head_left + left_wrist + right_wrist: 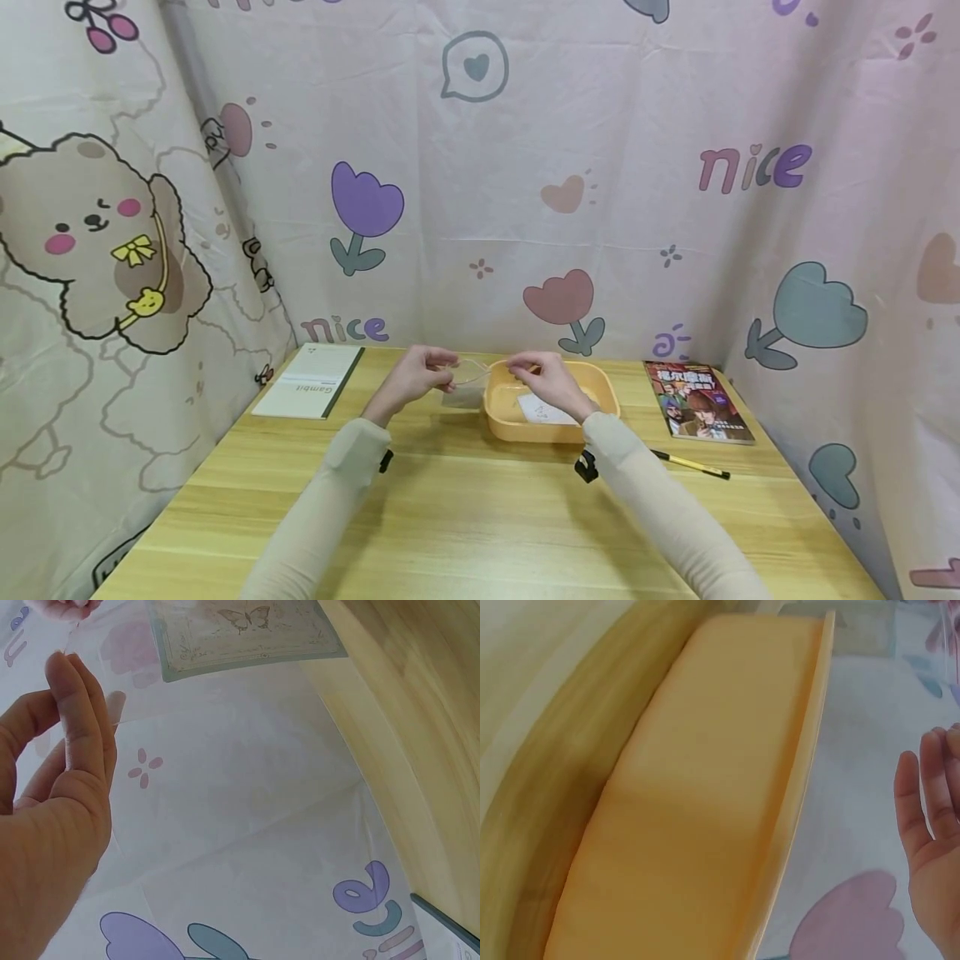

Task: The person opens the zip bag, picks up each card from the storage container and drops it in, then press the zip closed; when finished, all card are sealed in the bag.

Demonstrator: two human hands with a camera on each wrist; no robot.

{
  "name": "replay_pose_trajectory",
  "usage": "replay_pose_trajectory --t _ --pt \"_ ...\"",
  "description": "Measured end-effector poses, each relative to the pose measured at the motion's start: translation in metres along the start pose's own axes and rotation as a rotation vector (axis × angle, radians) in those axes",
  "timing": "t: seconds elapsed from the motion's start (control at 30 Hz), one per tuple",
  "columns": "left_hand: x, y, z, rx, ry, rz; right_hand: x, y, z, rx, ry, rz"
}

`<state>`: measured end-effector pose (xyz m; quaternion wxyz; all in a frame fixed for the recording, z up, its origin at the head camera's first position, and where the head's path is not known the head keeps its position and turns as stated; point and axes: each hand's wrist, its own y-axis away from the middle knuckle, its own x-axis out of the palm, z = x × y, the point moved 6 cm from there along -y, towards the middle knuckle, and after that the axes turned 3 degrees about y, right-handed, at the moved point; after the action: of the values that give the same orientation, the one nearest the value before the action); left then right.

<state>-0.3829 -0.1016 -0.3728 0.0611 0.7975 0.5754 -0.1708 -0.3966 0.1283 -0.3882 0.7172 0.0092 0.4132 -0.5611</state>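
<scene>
Above the table, my left hand (416, 379) pinches the upper edge of a clear plastic bag (471, 372) between thumb and fingertips. Opposite it, my right hand (551, 383) pinches the bag's other side, above the rim of a yellow-orange plastic basket (517, 431). Inside the bag's lower part is a pale card with a green border and a butterfly print (247, 634), clearest in the left wrist view. A white paper with a small drawing (543, 410) lies in the basket. In the right wrist view the basket wall (697, 787) fills the middle, and the fingertips are partly cut off.
A white notebook with a dark spine (311, 382) lies at the back left of the wooden table (465, 517). To the right are a colourful comic-style magazine (697, 402) and a yellow-and-black pen (693, 465). A printed curtain (480, 208) hangs behind the table.
</scene>
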Motion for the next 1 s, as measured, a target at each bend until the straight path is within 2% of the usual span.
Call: replay_pose_trajectory --t 0.27,0.4,0.53,0.8,1.0 --pt "0.001 -0.001 -0.001 0.005 -0.014 0.003 -0.02 0.005 -0.024 0.07 0.006 -0.014" --pt "0.001 0.0 0.0 0.004 -0.005 -0.006 -0.024 0.009 -0.036 0.121 -0.013 0.008" --pt "0.002 0.001 0.001 0.004 0.004 -0.001 -0.022 0.014 -0.051 0.176 -0.015 0.057" --pt "0.004 0.002 0.003 0.009 -0.002 -0.005 -0.018 0.022 -0.076 0.211 0.105 0.117" --pt "0.003 0.003 0.004 0.016 -0.001 -0.002 -0.013 0.026 -0.089 0.229 0.092 0.187"
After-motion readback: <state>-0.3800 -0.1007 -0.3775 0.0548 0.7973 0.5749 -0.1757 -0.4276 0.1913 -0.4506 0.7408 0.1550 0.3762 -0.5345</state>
